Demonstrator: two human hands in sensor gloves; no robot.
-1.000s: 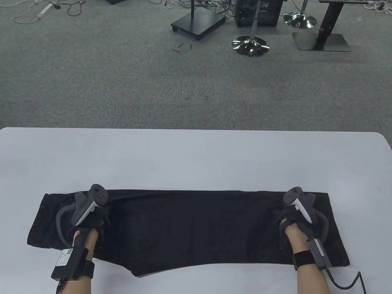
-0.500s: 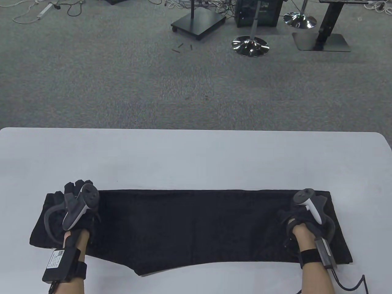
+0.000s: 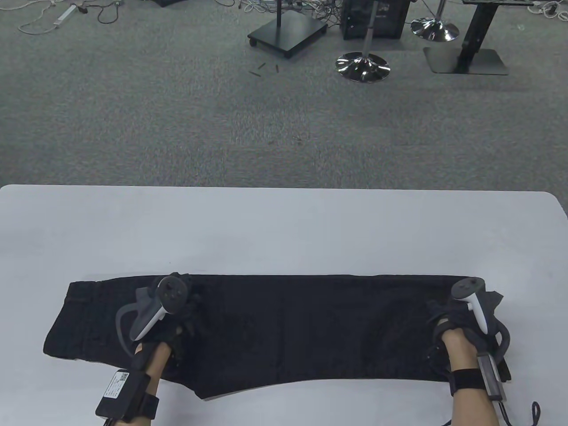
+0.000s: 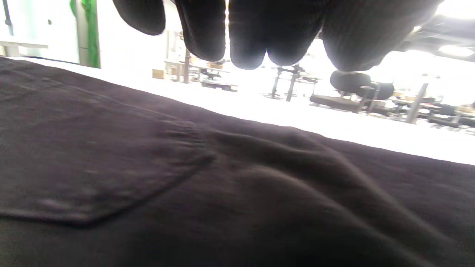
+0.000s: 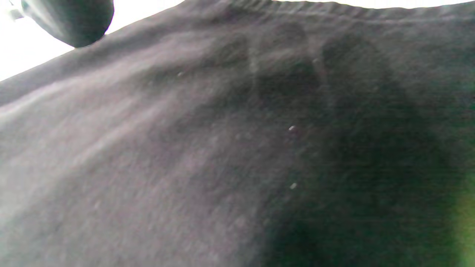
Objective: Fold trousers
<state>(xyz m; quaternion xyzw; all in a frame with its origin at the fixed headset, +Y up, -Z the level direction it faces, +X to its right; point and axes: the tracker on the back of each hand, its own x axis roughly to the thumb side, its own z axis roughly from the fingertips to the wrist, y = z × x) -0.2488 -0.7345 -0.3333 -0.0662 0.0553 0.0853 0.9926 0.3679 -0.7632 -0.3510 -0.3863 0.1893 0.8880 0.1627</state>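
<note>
The black fabric trousers (image 3: 284,328) lie folded lengthwise, flat in a long band across the near half of the pale grey rectangular table (image 3: 284,230), waist end at nine o'clock and leg ends at three o'clock. A stitched patch pocket (image 4: 92,163) shows in the left wrist view, with a soft ridge of cloth to its right.

The left hand (image 3: 177,319) is over the trousers at about eight o'clock of the table, right of the waist. In its wrist view the black-gloved fingers (image 4: 245,33) hang side by side, extended, with daylight beneath the tips and nothing held; whether the palm touches the cloth I cannot tell.

The right hand (image 3: 457,317) is on the leg end at four o'clock. Its wrist view shows little but blurred cloth and one dark fingertip (image 5: 70,18) at the top left corner, so how its fingers lie, and whether they hold anything, I cannot tell.

A white label with a square code (image 3: 116,385) sits on the black box at the left wrist; its print is too small to read.
</note>
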